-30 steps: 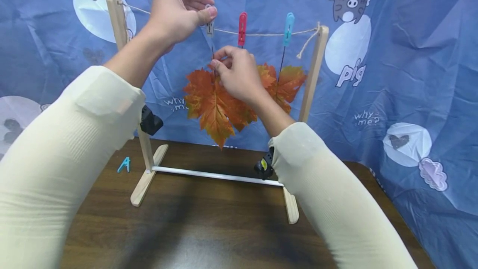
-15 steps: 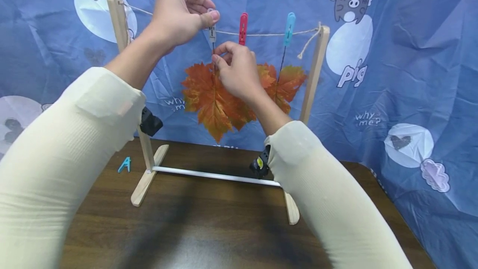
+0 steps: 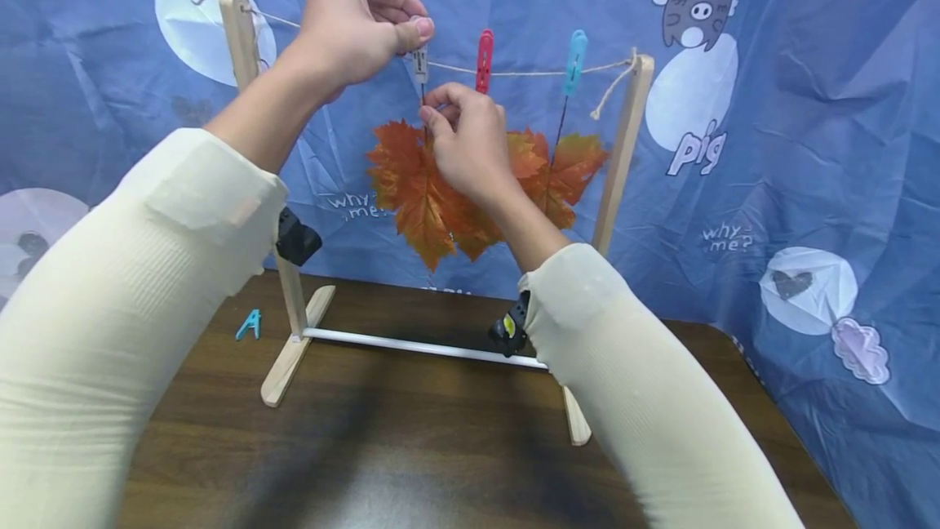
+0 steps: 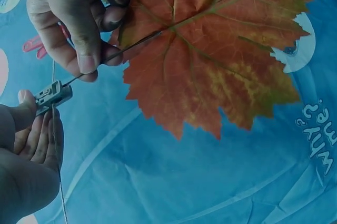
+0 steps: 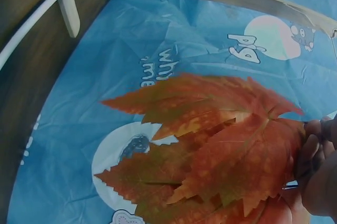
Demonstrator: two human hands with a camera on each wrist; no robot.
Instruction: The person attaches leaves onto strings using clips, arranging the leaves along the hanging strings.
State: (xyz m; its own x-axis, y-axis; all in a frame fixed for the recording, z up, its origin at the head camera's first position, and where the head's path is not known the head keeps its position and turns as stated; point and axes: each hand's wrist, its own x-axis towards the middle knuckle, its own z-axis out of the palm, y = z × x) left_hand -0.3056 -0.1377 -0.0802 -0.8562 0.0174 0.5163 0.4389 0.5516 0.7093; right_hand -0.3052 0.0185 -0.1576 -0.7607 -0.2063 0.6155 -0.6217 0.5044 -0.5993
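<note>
From the head view the left hand [image 3: 360, 31] is pinching a gray peg [image 3: 420, 65], from the left wrist the right hand [image 4: 73, 18] is pinching a stem [image 4: 131, 48] meeting it lengthwise, and from the right wrist the leaf [image 5: 253, 145] is fanning beyond those fingers.

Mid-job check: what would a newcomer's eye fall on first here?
Probably the orange leaf near the middle of the head view, its stem pinched by the right hand below the grey clothespin that the left hand grips at the string. Next, the bright red clothespin and blue clothespin, upright along the string to the right.
</note>
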